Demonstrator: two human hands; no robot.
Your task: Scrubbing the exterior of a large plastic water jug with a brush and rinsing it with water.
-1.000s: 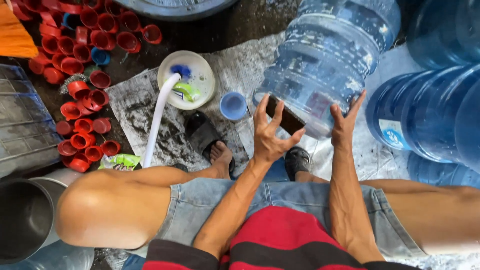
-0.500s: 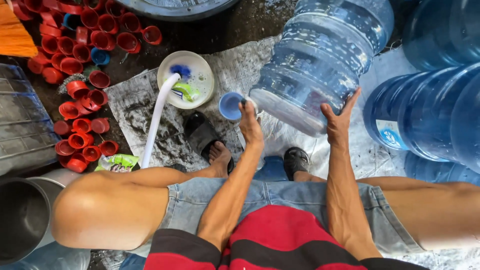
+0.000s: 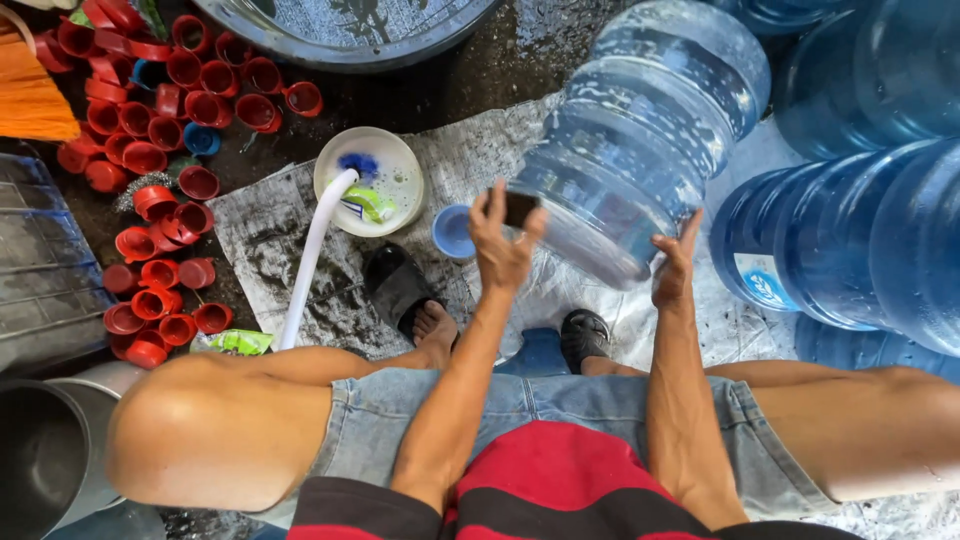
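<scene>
Wet, dark ground seen from the head view, partly covered by a soaked grey sheet [image 3: 300,240], with bare knees and denim shorts filling the lower part. Large blue water jug [image 3: 640,140] tilted on its side above the feet, base end toward the body, neck end pointing away toward the top right. Left hand [image 3: 503,240] raised at the jug's near left rim, fingers curled loosely around a small dark object [image 3: 520,208] pinched against the thumb; whether that object touches the jug cannot be told. Right hand [image 3: 675,265] spread flat against the lower right edge of the jug's base, fingers apart and pressing the plastic, not wrapped round it. Jug thus lying between the two hands, resting more on the right palm than the left. Just left of the left hand, a small blue cap [image 3: 452,232] on the sheet. Further left, a white bowl [image 3: 385,170] holding a blue-bristled brush and a green packet, with a white hose [image 3: 310,265] running from it down toward the left knee. Heap of red caps [image 3: 150,160] spread along the left side. More blue jugs [image 3: 860,240] stacked close at the right, touching one another. Rim of a wide blue basin [image 3: 350,30] at the top.
</scene>
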